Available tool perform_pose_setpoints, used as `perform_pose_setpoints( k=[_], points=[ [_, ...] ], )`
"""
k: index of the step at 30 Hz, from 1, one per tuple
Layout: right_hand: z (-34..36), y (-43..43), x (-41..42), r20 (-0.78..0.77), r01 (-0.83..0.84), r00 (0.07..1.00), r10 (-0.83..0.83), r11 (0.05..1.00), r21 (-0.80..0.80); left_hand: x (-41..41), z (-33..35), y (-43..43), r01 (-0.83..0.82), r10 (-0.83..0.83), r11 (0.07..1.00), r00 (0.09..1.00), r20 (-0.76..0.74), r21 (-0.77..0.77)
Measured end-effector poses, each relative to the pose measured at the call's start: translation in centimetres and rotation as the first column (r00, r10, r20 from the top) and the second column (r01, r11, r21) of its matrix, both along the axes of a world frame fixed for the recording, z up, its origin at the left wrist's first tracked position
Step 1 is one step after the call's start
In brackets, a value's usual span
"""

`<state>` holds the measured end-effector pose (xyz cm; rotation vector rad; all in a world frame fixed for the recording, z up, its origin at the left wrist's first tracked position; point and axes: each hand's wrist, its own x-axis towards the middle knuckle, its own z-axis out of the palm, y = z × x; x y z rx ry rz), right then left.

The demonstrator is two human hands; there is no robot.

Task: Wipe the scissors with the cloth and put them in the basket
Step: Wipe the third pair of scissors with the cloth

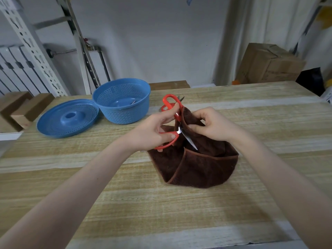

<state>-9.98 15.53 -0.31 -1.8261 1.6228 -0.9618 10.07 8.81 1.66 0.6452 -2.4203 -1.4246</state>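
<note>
Scissors (pixel 178 131), orange handles: held above the table, mid-frame, blades apart, well clear of the basket.

Table (pixel 161 212): pale wood planks in lengthwise bands of lighter and darker grain. Both bare forearms reach in over its near edge.

Cloth (pixel 197 166): dark brown, stitched hem, lower part bunched on the table, upper part lifted to the scissors.

Left hand (pixel 152 130): grips the handles, thumb across the lower loop, fingers curled at the upper loop. One bare blade points down and right into the cloth.

Right hand (pixel 215 124): fingers curled, pinching a raised fold of cloth against the scissors just past the pivot. Second blade is hidden under that fold.

Small dark metal tips show just behind the upper loop; cannot tell what they belong to.

Basket (pixel 142 105): blue perforated plastic, upright, on the table to the far left of the hands. A small metallic item lies inside; cannot identify it. Lid (pixel 53 126): blue, flat on the table, touching the basket on its left.

Beyond the table: a cardboard box (pixel 269 67) at right, print too blurred to read; a grey-white wall (pixel 152 42); a perforated metal upright (pixel 34 51) and a white radiator (pixel 14 69) at left.
</note>
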Motion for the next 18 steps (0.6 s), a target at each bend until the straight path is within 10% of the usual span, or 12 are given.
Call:
perform_pose_setpoints(
  k=[18],
  points=[
    [-0.5, -0.3, 0.6, -0.038, -0.026, 0.999, 0.027, 1.0, 0.009, 0.8, -1.2, -0.7, -0.008, 0.008, 1.0, 0.999, -0.043, 0.009]
  ],
)
